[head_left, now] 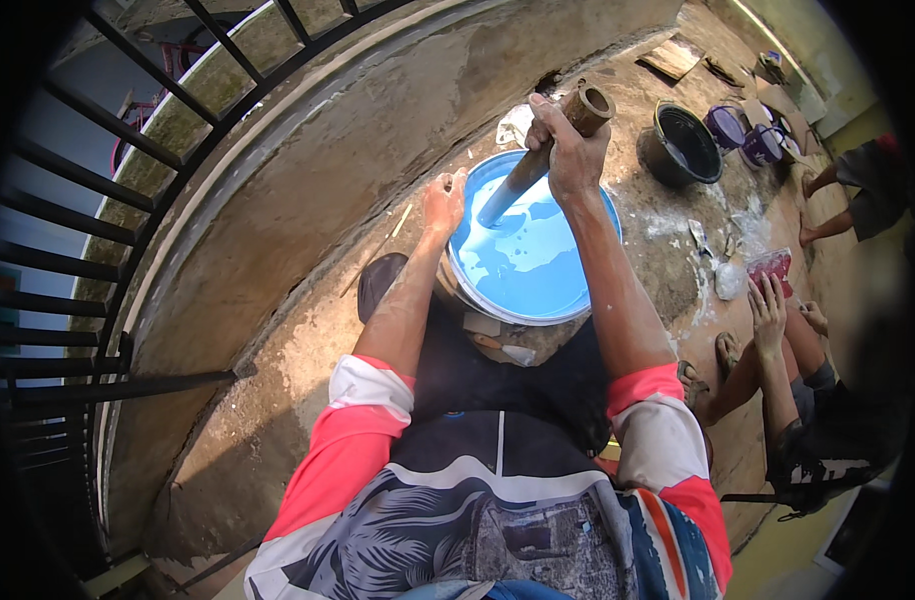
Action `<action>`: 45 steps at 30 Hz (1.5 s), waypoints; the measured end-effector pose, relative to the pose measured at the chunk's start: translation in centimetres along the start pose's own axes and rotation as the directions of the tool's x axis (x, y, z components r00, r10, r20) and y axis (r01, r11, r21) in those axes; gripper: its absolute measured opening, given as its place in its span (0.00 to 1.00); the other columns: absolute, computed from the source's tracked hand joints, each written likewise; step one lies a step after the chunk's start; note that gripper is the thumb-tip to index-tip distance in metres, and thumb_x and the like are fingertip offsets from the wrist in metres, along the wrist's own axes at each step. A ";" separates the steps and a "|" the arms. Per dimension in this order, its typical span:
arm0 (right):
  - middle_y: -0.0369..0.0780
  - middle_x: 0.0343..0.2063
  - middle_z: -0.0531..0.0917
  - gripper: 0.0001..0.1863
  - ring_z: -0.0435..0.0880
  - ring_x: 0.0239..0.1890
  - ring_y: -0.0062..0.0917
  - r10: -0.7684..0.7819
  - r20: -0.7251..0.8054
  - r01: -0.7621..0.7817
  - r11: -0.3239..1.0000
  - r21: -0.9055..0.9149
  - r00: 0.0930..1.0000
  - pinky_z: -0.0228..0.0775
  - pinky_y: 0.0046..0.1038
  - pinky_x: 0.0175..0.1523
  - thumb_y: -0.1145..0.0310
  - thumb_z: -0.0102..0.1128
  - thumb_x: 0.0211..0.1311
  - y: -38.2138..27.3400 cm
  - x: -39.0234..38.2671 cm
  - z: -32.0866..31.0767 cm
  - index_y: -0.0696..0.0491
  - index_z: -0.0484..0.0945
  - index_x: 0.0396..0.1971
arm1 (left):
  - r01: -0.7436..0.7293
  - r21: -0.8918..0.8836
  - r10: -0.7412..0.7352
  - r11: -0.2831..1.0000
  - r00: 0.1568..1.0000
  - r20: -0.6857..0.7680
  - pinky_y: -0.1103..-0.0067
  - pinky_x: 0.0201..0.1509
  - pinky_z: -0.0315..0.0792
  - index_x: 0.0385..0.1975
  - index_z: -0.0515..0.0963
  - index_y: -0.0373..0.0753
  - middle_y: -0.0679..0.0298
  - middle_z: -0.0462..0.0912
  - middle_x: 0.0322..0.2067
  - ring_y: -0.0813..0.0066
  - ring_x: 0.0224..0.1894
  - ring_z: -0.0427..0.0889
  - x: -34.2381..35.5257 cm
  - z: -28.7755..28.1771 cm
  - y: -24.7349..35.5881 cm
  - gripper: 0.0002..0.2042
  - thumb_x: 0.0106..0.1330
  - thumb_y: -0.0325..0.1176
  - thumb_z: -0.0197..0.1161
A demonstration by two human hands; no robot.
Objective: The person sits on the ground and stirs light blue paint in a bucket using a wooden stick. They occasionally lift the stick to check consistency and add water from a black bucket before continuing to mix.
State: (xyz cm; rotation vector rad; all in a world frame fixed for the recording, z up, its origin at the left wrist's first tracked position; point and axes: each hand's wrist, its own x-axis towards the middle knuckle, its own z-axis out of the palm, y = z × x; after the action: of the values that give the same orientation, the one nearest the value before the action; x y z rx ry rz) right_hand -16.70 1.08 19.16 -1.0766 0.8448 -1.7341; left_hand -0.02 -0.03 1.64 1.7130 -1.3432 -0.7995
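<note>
A: So, where is the bucket?

B: The round bucket point(523, 318) stands on the ground point(308, 350), near the edge where it meets the low curved wall point(238, 230). It holds light-blue paint point(538, 245), glossy, with paler and deeper patches.

A: And the right hand?

B: The right hand point(576, 160) has its fingers wrapped around a thick, hollow bamboo pole point(526, 178) close to its upper, open end. The pole is tilted, and its lower end dips into the paint.

A: The left hand?

B: The left hand point(444, 207) is at the bucket's left rim, fingers curled. I cannot tell whether they pinch the rim.

A: What lies around?

B: A scraper point(519, 354) sits just beside the bucket's near edge. A thin stick point(386, 248) lies between the bucket and the wall's foot. Toward the ground's far right edge stand a black bucket point(683, 148) and two purple pails point(762, 148).

A: Anyone else?

B: A co-worker sits at the right, one hand point(770, 312) at a red item point(768, 264), near a clear plastic bag point(730, 281).
</note>
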 end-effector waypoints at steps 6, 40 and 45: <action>0.34 0.14 0.72 0.13 0.72 0.16 0.19 0.194 0.197 -0.208 0.977 0.049 0.961 0.66 0.24 0.23 0.73 0.67 0.60 -4.1 -1.5 -0.1 0.52 0.71 0.21 | -0.001 0.016 0.001 1.000 1.000 -0.003 0.61 0.48 0.73 0.36 0.83 0.30 0.43 0.85 0.34 0.48 0.41 0.84 -0.1 -0.2 0.2 0.24 0.71 0.51 0.57; 0.30 0.19 0.76 0.10 0.72 0.24 0.13 -0.189 0.063 0.199 0.924 -0.326 0.980 0.66 0.23 0.30 0.72 0.70 0.56 4.9 4.4 3.3 0.56 0.76 0.23 | -0.059 -0.002 0.059 0.998 0.997 -0.054 0.58 0.47 0.71 0.35 0.81 0.30 0.40 0.84 0.34 0.42 0.42 0.82 0.0 0.3 -0.2 0.23 0.73 0.49 0.55; 0.29 0.18 0.75 0.11 0.70 0.23 0.12 -0.046 0.095 0.065 0.976 -0.208 0.994 0.65 0.22 0.30 0.71 0.71 0.56 5.4 2.2 5.2 0.55 0.75 0.23 | -0.022 -0.017 0.021 1.000 0.999 -0.045 0.57 0.48 0.71 0.37 0.81 0.30 0.39 0.83 0.36 0.38 0.43 0.81 0.2 0.5 -0.5 0.24 0.76 0.48 0.47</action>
State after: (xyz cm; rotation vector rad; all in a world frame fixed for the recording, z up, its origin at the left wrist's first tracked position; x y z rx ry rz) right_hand -10.59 -3.42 17.14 -1.3206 0.9660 -1.6556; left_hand -0.15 -0.25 0.94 1.6904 -1.3179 -0.7543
